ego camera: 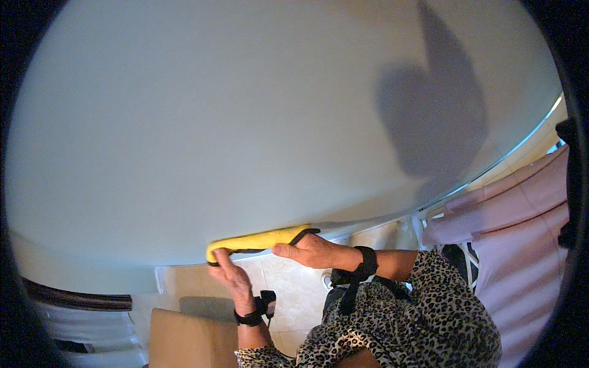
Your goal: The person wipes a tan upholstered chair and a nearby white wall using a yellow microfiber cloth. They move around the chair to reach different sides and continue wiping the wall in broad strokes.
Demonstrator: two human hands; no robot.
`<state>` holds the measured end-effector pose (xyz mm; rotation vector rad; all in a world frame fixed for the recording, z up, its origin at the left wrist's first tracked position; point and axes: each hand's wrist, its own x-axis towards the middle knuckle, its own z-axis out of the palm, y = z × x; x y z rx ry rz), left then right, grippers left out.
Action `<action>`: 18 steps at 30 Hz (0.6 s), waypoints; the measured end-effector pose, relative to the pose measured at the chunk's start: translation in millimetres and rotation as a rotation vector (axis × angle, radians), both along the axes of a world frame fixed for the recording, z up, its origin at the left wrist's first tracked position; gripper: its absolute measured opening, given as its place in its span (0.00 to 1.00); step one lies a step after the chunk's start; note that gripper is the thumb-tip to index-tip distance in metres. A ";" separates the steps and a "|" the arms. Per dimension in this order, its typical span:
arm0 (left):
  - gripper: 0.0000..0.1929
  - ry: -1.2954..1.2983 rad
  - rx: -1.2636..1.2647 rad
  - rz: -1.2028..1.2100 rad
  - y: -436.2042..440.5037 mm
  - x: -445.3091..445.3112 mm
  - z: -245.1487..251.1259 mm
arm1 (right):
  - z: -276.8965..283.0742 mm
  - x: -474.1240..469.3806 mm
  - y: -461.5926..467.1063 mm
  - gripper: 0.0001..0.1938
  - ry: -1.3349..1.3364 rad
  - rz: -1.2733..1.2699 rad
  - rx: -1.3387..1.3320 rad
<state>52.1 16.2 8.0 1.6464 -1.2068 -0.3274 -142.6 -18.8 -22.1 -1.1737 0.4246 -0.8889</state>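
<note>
Both hands hold a yellow cloth with dark edging (pixel 262 239) stretched between them, close to a large pale wall (pixel 207 138). My left hand (pixel 232 278) grips the cloth's left end; it is slightly blurred and wears a black wrist strap with a small dark device. My right hand (pixel 313 250) has hold of the right end, thumb pointing left along the lower edge, with another black strap at the wrist. Whether the cloth touches the wall cannot be told.
A tan box-like piece (pixel 184 340) stands at the lower left on the tiled floor (pixel 287 292). Mauve fabric (pixel 520 257) hangs over a white frame at the right. A dark rolled or ribbed thing (pixel 83 298) lies at the far left. A shadow falls on the wall.
</note>
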 end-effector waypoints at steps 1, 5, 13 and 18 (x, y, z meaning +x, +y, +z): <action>0.20 0.056 -0.088 -0.040 -8.2 -2.7 11.1 | 10.2 -2.3 -4.4 0.17 -0.110 -0.050 -0.047; 0.17 0.125 -0.354 -0.025 -29.9 -28.7 45.6 | 43.1 -19.1 -14.9 0.17 -0.277 -0.186 -0.128; 0.19 0.127 -0.330 -0.297 -31.5 -112.7 74.9 | 31.6 -95.4 -10.1 0.23 -0.430 -0.324 0.073; 0.13 -0.379 -0.267 -0.731 -42.6 -136.6 72.7 | -8.7 -125.7 -15.7 0.28 -0.988 -0.364 0.123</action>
